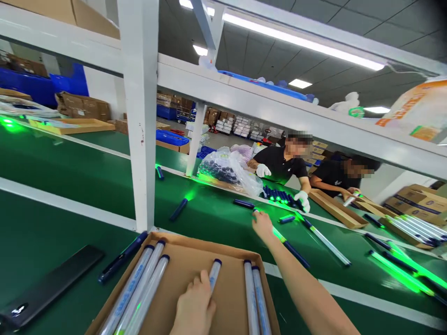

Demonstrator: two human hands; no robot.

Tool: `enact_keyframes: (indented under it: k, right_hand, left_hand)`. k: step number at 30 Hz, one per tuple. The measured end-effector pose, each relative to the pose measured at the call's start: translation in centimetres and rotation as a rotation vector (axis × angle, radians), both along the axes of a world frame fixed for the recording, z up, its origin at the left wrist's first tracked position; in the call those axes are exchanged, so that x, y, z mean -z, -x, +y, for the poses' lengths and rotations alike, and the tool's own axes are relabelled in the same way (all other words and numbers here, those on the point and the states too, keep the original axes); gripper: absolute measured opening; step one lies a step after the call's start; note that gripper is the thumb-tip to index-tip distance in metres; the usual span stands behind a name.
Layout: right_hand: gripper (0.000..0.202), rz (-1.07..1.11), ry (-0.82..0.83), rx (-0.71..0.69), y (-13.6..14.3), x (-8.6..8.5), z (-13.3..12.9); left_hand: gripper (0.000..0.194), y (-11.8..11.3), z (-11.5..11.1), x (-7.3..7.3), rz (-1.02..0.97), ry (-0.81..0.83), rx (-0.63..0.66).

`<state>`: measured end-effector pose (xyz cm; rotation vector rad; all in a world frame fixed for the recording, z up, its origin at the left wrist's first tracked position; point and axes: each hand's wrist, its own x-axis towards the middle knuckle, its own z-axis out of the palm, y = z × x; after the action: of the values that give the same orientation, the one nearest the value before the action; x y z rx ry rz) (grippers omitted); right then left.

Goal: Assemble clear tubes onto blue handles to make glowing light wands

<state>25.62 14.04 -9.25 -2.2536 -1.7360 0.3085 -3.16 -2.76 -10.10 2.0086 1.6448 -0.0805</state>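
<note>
Left hand (195, 302) gripped a capped tube (215, 274) in the carton (185, 265), 6 o'clock, lengthwise like neighbouring tubes (151, 291) (walls presumably confined them). Right hand (262, 226) curled at a lit stick (296, 253), 1 o'clock; grip indeterminable.

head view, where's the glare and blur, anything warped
Head view: ceiling lamp blown out white; glowing tube flares green, and green light spills onto the work surface; far-left edge smeared; whole scene tilted, seemingly wide-angle stretch near the edges; pixel blocks mask the heads of the nearer person and farther person.
</note>
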Motion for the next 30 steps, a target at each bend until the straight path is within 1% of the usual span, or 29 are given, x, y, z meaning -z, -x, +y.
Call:
enact_keyframes:
  k: [1, 4, 6, 7, 8, 9, 10, 11, 13, 15, 16, 18, 19, 21, 23, 25, 26, 27, 28, 30]
  right_hand:
    - [0.034, 0.03, 0.0, -0.071, 3.1, 0.2, 1.5]
    - [0.033, 0.17, 0.048, -0.284, 13.6, 0.9, 5.4]
    - [0.036, 0.266, 0.094, -0.337, 19.7, 1.4, 7.0]
    - [0.038, 0.312, 0.115, -0.334, 21.9, 1.5, 7.6]
    - [0.04, 0.357, 0.136, -0.316, 23.6, 1.5, 7.9]
    - [0.041, 0.404, 0.156, -0.289, 24.6, 1.5, 8.1]
    - [0.041, 0.453, 0.177, -0.257, 25.0, 1.4, 8.2]
    - [0.041, 0.505, 0.198, -0.223, 24.8, 1.2, 8.1]
    - [0.04, 0.624, 0.235, -0.16, 23.1, 0.6, 7.3]
    - [0.038, 0.767, 0.255, -0.119, 19.9, -0.5, 5.5]
    - [0.036, 0.848, 0.253, -0.113, 18.0, -1.2, 4.1]
    - [0.034, 1.02, 0.227, -0.126, 13.9, -2.8, 0.3]
    - [0.033, 1.107, 0.209, -0.141, 11.9, -3.6, -2.0]
    - [0.035, 1.267, 0.177, -0.172, 8.7, -5.2, -7.5]
    - [0.039, 1.397, 0.155, -0.191, 6.8, -6.3, -13.3]
    - [0.04, 1.488, 0.141, -0.191, 6.3, -6.8, -18.6]
    - [0.04, 1.519, 0.141, -0.187, 6.5, -6.9, -21.0]
    - [0.04, 1.542, 0.142, -0.18, 6.9, -6.8, -23.2]
    - [0.04, 1.558, 0.143, -0.172, 7.4, -6.7, -25.2]
    - [0.043, 1.581, 0.144, -0.155, 8.4, -6.2, -28.8]
  left_hand:
    - [0.041, 0.1, -0.1, 0.0, -0.02, 0.005, -0.004]
    - [0.041, 0.1, -0.3, -0.3, -0.055, 0.011, -0.023]
    - [0.044, 0.0, -0.4, -0.6, -0.059, 0.043, -0.018]
    - [0.046, -0.1, -0.4, -0.8, -0.062, 0.069, -0.013]
    - [0.047, -0.3, -0.5, -0.9, -0.067, 0.093, -0.01]
    - [0.047, -0.4, -0.5, -1.1, -0.078, 0.106, -0.007]
    - [0.045, -0.5, -0.6, -1.2, -0.089, 0.107, -0.007]
    - [0.043, -0.6, -0.7, -1.2, -0.097, 0.095, -0.012]
    - [0.039, -0.4, -0.8, -1.0, -0.103, 0.051, -0.036]
    - [0.035, 0.1, -0.8, -0.5, -0.125, 0.008, -0.053]
    - [0.032, 0.5, -0.7, -0.1, -0.154, -0.01, -0.064]
    - [0.026, 1.3, -0.4, 0.5, -0.282, -0.044, -0.094]
    - [0.021, 1.6, -0.2, 0.7, -0.398, -0.063, -0.119]
    - [0.019, 1.8, 0.3, 0.5, -0.751, -0.073, -0.232]
    - [0.033, 1.0, 0.8, -0.5, -1.188, 0.006, -0.437]
    - [0.049, -0.5, 1.1, -2.4, -1.577, 0.138, -0.68]
    - [0.051, -1.5, 1.2, -3.4, -1.725, 0.192, -0.785]
    - [0.05, -2.4, 1.3, -4.4, -1.843, 0.228, -0.865]
    - [0.045, -3.4, 1.3, -5.3, -1.936, 0.249, -0.918]
    - [0.032, -5.0, 1.0, -6.6, -2.044, 0.295, -0.957]
